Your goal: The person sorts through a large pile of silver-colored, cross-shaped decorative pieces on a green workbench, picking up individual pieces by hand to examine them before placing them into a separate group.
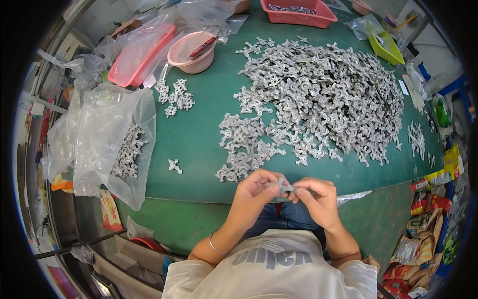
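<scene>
Between the fingertips of both hands, just over the near edge of the table, is a small grey metal casting [284,187]. My left hand [256,195] pinches one side of it, and my right hand [318,199] pinches the other. Fingers cover part of the piece. Beyond the hands lies a loose cluster of like castings [241,144], which runs into a big heap of them [338,99] at the right. One single casting [175,166] lies apart to the left.
On the green table [194,129] a clear plastic bag [94,129] with castings lies at the left. A small group of castings [174,97] sits before a pink bowl [191,57] with a red-handled tool. Thin strips [416,139] lie at the right. Red tray [298,17] and yellow basket [386,49] stand farther back.
</scene>
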Available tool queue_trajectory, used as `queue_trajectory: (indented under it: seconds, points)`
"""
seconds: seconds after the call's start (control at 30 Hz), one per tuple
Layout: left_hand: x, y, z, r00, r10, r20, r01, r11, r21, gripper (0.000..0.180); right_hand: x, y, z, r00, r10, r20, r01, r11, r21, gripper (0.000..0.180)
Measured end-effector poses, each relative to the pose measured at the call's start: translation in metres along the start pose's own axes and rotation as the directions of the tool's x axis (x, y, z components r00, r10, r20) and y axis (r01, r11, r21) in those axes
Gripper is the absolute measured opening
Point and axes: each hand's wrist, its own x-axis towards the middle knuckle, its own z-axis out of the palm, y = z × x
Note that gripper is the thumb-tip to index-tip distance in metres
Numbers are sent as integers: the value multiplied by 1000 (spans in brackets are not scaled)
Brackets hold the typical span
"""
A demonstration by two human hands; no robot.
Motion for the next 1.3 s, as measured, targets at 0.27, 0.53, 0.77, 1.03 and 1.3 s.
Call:
queue_trajectory:
  seconds: [0.27, 0.53, 0.77, 1.03, 1.3]
  points:
    - [-4, 20, -48, 941, -93, -324, -17, 947, -322, 13, 65, 36, -4, 904, -427, -19, 203, 469, -860, 14]
    - [-11, 1, -40, 961, -189, -204, 133, 957, -258, 21, 66, 40, 1, 895, -444, -49, 163, 426, -890, 12]
    - [-3, 4, -13, 983, 6, -182, 33, 977, 210, 41, 22, 26, 9, 944, 312, 102, -328, 912, 247, 15]
    - [-4, 12, -8, 995, -1, -98, 36, 935, 353, 30, 9, 11, 13, 957, 283, 64, -290, 930, 225, 17]
    - [-9, 12, -5, 992, -49, -113, 75, 968, 240, 27, 1, 6, 18, 999, -24, -39, 20, 995, -100, 15]
